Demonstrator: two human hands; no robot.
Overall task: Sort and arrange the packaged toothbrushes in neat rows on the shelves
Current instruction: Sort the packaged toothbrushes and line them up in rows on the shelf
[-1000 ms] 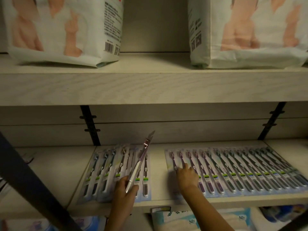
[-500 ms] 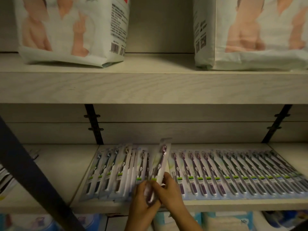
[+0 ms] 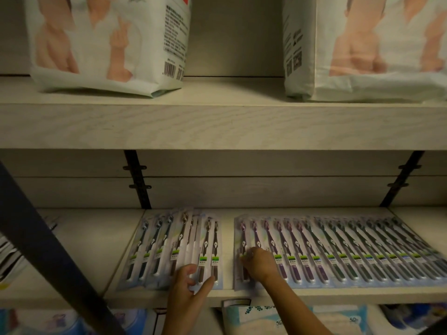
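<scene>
Fingers (image 3: 187, 269) of left hand (image 3: 186, 286) curled, pinching clear-plastic packaged toothbrushes (image 3: 169, 247) on pale wooden shelf (image 3: 226, 238); right hand (image 3: 260, 264) bent-fingered atop neat purple-and-green toothbrush row (image 3: 338, 250), grip unclear.

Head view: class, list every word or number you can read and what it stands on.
"50": on the pack below the toothbrush shelf, faint.
Print on the left bag and right bag, and the barcode: too small to read.
Toothbrush labels: blurred, unreadable.
</scene>
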